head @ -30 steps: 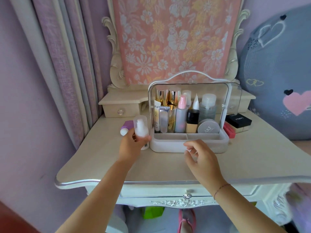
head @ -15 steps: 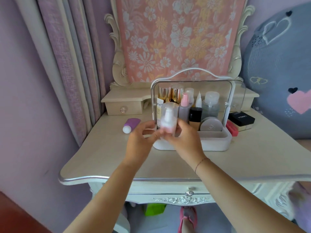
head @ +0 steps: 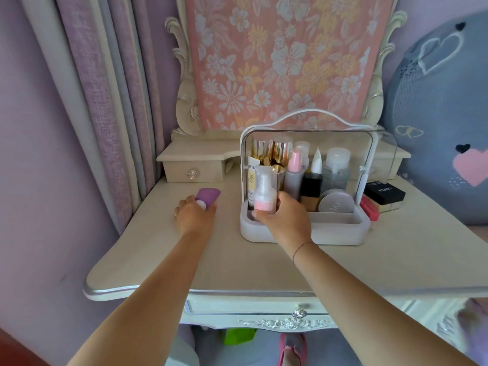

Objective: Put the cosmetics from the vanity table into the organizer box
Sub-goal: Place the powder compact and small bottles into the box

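Worktop [head: 264, 262] first: the cream vanity surface carries everything, and its far right corner runs out of frame.

On it the organizer box [head: 338, 233] stands towards the back with its clear lid swung up, probably so that bottles can go in from the front. The rear row is already crowded with upright bottles and tubes, while the shallow front tray looks mostly free.

The right hand [head: 286, 217] reaches over the box's front left corner. Its grip is clamped round the lower half of a clear pump bottle [head: 264, 192], which it holds upright, most likely so it can stand among the others. The fingers hide the bottle's base, so I cannot tell whether it touches the tray yet or hangs just above it.

The left hand [head: 194, 217] lies on the worktop well to the left of the box. Its grip is curled over the white-capped end of a purple tube [head: 208, 196] lying flat there, seemingly the next item to go in. How firm that pinch is cannot be made out, since the hand covers most of the cap.

Just beside the box's right wall sit a black carton [head: 384, 192] and a pink item [head: 369, 208], both outside it. The pink item is partly hidden by the box.
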Demonstrator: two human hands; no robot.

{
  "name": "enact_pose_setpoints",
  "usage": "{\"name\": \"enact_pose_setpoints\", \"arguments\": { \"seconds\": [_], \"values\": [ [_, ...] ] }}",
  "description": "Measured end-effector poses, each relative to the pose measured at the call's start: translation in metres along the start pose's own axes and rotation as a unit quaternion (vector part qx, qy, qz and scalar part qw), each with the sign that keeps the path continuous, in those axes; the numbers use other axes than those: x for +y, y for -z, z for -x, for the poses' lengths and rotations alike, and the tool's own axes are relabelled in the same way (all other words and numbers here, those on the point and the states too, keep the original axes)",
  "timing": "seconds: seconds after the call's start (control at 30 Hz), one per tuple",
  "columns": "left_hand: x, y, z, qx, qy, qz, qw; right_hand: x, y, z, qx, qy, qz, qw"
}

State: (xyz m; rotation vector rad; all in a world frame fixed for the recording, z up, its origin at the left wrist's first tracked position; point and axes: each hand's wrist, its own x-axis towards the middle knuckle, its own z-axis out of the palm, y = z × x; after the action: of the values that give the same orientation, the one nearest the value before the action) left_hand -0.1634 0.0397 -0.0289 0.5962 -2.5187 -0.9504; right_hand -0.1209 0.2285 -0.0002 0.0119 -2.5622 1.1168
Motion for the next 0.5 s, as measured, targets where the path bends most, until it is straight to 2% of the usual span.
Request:
{"name": "enact_pose_setpoints", "arguments": {
  "seconds": [0.13,0.23,0.33,0.43,0.47,0.5],
  "values": [
    [-0.002,-0.001,-0.006,0.023,0.020,0.001,1.000,0.000,-0.002,0.004,-0.014,-0.002,0.056,0.998],
    [-0.008,0.004,-0.001,0.026,0.006,0.049,0.998,0.002,-0.001,0.006,-0.019,0.019,0.089,0.996],
    [-0.018,0.015,0.014,0.026,-0.020,0.124,0.992,0.000,0.002,0.013,-0.013,0.041,0.075,0.996],
    [-0.027,0.030,0.027,-0.003,0.015,0.222,0.975,0.000,0.006,0.031,0.087,0.110,0.028,0.990],
    [-0.028,0.036,0.031,-0.025,0.053,0.297,0.953,0.000,0.007,0.039,0.135,0.151,0.002,0.979],
    [-0.027,0.044,0.037,-0.057,0.098,0.384,0.916,-0.001,0.006,0.049,0.165,0.183,-0.026,0.969]
  ]
}}
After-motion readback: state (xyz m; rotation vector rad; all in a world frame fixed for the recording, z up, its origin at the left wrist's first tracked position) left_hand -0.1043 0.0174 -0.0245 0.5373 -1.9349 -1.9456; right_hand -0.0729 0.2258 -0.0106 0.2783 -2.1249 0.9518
